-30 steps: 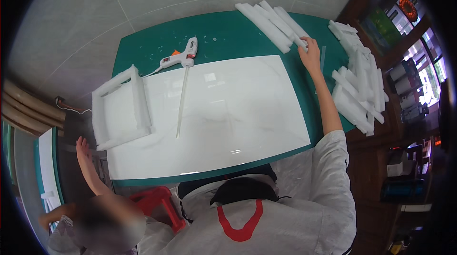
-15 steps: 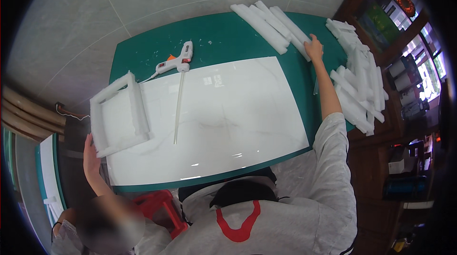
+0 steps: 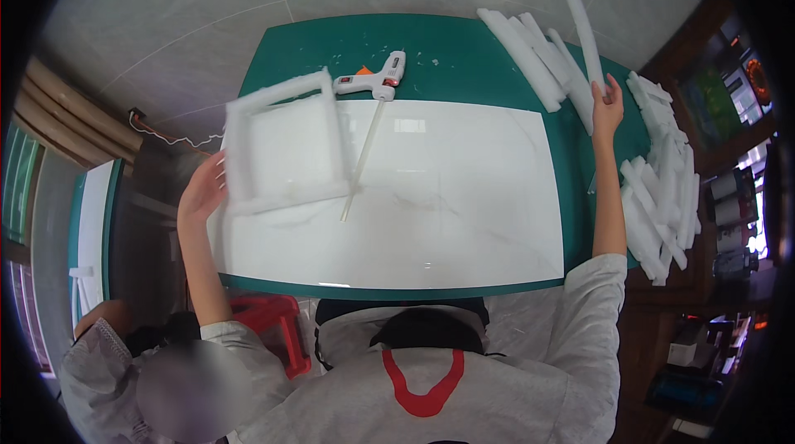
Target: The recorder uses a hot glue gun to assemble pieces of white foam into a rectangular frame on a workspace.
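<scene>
A white foam frame [image 3: 341,142], box-like with a pale sheet across its middle, is over the left end of the glossy white board [image 3: 464,229]. My left hand [image 3: 204,187] grips its left side, with part of the fingers hidden behind the foam. Off to the right, my right hand [image 3: 608,108] is closed round the lower end of a long white foam strip [image 3: 582,26], which points up and away. Several other foam strips [image 3: 522,55] lie just left of that hand on the green table mat [image 3: 451,50].
A white glue gun [image 3: 377,77] lies beyond the board, with a long pale rod [image 3: 363,158] pointing toward me. More foam strips are heaped [image 3: 662,187] at the right edge. A red stool [image 3: 277,324] stands below the table. Another person [image 3: 108,386] is close by at lower left.
My right hand has lifted a foam strip from the far-right group. The foam frame has moved slightly right and away, with my left hand higher along its side. The whole view has shifted.
</scene>
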Demonstrator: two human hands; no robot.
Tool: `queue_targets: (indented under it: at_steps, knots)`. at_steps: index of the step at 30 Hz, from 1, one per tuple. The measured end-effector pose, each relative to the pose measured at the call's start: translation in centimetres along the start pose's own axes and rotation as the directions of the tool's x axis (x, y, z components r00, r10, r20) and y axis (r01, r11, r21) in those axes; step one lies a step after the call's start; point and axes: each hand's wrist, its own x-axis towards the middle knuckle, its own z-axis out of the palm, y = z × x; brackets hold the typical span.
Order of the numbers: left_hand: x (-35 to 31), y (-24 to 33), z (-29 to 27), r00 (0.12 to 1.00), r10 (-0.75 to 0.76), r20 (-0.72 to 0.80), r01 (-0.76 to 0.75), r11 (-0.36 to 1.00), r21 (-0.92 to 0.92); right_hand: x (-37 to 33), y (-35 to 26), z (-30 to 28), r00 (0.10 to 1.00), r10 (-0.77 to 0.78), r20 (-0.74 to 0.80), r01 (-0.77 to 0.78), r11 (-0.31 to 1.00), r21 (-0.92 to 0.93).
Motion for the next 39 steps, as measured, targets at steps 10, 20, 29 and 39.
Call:
queue_targets:
  at_steps: [10,20,29,39]
  knots:
    - [1.7,0.9,7.2,0.998,0.006,-0.069,-0.004,1.000,0.030,-6.5,-6.8,-0.1,0.956,-0.068,0.285,-0.034,0.940,0.340]
    - [0.3,2.3,9.3,0.991,0.127,0.030,-0.125,0.990,-0.065,-9.8,-8.9,0.2,0.897,-0.133,0.422,0.000,0.954,0.300]
    - [-0.8,1.2,13.9,0.986,-0.077,0.149,0.104,0.977,-0.184,-10.7,-6.9,-0.4,0.911,0.064,0.408,-0.186,0.945,0.268]
    - [0.0,-3.4,26.0,0.919,-0.233,0.318,0.251,0.968,-0.014,-11.3,-5.7,-0.2,0.954,0.041,0.296,-0.130,0.948,0.290]
